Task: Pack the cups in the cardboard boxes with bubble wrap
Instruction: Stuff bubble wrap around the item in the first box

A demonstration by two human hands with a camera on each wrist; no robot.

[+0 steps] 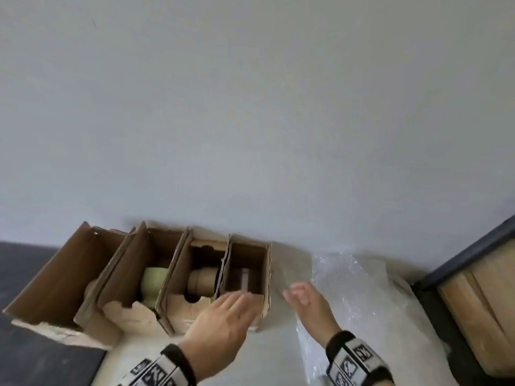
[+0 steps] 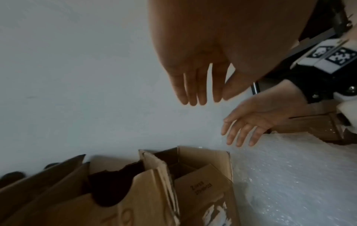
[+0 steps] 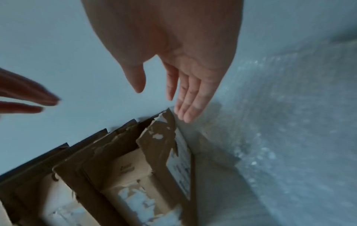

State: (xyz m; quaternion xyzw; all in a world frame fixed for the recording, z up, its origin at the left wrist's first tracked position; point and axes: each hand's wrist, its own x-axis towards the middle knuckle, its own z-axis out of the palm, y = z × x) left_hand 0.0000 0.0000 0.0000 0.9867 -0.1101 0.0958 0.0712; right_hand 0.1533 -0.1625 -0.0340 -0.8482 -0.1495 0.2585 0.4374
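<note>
Several open cardboard boxes [image 1: 178,277] stand in a row against the wall. A pale green cup [image 1: 152,282] lies in the second box, a tan cup [image 1: 202,280] in the third, and a greyish item, hard to make out, [image 1: 244,278] in the rightmost box [image 1: 264,274]. My left hand [image 1: 223,316] hovers with straight fingers over that box's near edge and holds nothing. My right hand [image 1: 306,299] is empty with spread fingers, just right of the box, above a sheet of bubble wrap [image 1: 362,296]. In the wrist views my left hand [image 2: 195,85] and right hand [image 3: 183,94] are both empty.
A grey wall [image 1: 250,107] stands close behind the boxes. A dark-framed wooden shelf [image 1: 473,296] borders the bubble wrap on the right. A dark surface [image 1: 33,358] lies left of the boxes. More brown cardboard [image 2: 318,126] shows behind my right hand.
</note>
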